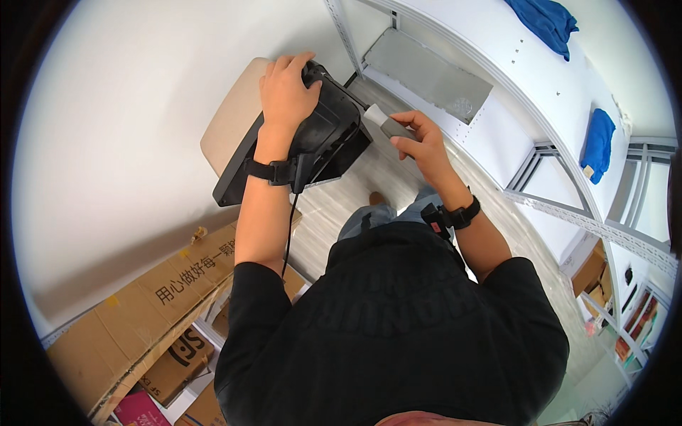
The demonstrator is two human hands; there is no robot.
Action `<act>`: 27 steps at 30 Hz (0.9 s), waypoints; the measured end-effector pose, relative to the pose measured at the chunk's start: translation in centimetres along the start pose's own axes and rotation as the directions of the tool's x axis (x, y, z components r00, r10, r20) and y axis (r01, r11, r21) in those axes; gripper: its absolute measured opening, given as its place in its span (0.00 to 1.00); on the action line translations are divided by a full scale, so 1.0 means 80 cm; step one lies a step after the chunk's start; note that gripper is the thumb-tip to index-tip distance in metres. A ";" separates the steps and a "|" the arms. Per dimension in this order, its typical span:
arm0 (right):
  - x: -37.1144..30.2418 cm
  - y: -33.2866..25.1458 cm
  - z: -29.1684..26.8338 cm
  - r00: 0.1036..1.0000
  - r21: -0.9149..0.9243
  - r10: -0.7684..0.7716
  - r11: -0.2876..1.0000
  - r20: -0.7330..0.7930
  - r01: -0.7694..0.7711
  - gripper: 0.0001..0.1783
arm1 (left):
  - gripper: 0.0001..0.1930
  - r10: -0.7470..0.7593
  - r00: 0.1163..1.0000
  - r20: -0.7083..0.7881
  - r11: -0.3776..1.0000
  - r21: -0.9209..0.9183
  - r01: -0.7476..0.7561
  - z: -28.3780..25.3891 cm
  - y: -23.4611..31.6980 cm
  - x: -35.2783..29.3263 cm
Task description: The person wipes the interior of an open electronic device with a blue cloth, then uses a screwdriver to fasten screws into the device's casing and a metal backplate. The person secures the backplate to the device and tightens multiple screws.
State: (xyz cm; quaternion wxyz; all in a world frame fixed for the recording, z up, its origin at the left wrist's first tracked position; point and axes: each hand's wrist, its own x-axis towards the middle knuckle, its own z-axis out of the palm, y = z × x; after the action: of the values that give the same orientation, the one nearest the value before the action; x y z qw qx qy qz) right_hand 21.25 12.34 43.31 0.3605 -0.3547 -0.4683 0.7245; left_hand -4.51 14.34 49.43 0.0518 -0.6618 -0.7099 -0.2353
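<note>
A black plastic case with a wide beige panel [238,106] stands tilted by the white wall, ahead and slightly left of me. My left hand [288,92] grips the upper edge of its black casing [327,117], fingers over the rim and thumb against the near face. Between the fingers and thumb of my right hand [423,138] is a screwdriver [379,117] with a grey and white handle. Its long dark shaft runs up and left to the casing's top, close to my left fingers. Whether the tip sits in a screw is too small to tell.
Cardboard boxes [135,302] on a rack fill the lower left. White metal shelving [497,64] curves along the right, with blue cloths [599,145] on it. A grey panel [430,74] lies on the far shelf. More boxes [593,273] stand at the lower right.
</note>
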 end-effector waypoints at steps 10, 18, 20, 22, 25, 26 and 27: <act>0.008 0.000 0.007 0.999 -0.083 -0.043 0.996 -0.007 0.042 0.20 | 0.17 -0.030 0.999 -0.033 0.999 -0.045 0.029 0.014 -0.001 0.001; 0.001 -0.018 0.012 0.948 -0.486 -0.319 0.827 0.004 0.281 0.26 | 0.16 -0.099 0.995 -0.033 0.992 -0.084 0.096 0.014 -0.001 0.002; -0.005 -0.022 0.015 0.908 -0.541 -0.419 0.769 -0.026 0.339 0.28 | 0.16 -0.114 0.993 -0.028 0.990 -0.081 0.111 0.015 -0.002 0.002; -0.011 -0.021 0.022 0.903 -0.494 -0.418 0.808 -0.099 0.319 0.28 | 0.16 -0.120 0.992 -0.033 0.990 -0.075 0.117 0.015 -0.002 0.002; -0.012 -0.011 0.027 0.858 -0.532 -0.496 0.766 -0.133 0.361 0.27 | 0.16 -0.117 0.992 -0.047 0.992 -0.061 0.114 0.017 -0.002 0.003; -0.012 -0.009 0.028 0.834 -0.563 -0.536 0.732 -0.129 0.383 0.27 | 0.16 -0.118 0.992 -0.048 0.992 -0.058 0.115 0.017 -0.001 0.004; -0.014 -0.008 0.031 0.856 -0.540 -0.485 0.775 -0.177 0.327 0.27 | 0.16 -0.118 0.992 -0.049 0.992 -0.054 0.116 0.018 -0.002 0.004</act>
State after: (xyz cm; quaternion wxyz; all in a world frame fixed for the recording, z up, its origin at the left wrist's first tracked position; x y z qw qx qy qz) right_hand 19.79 10.56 44.89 0.4757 -0.4312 -0.6410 0.4206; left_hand -4.34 15.17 48.25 0.0396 -0.6138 -0.7396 -0.2731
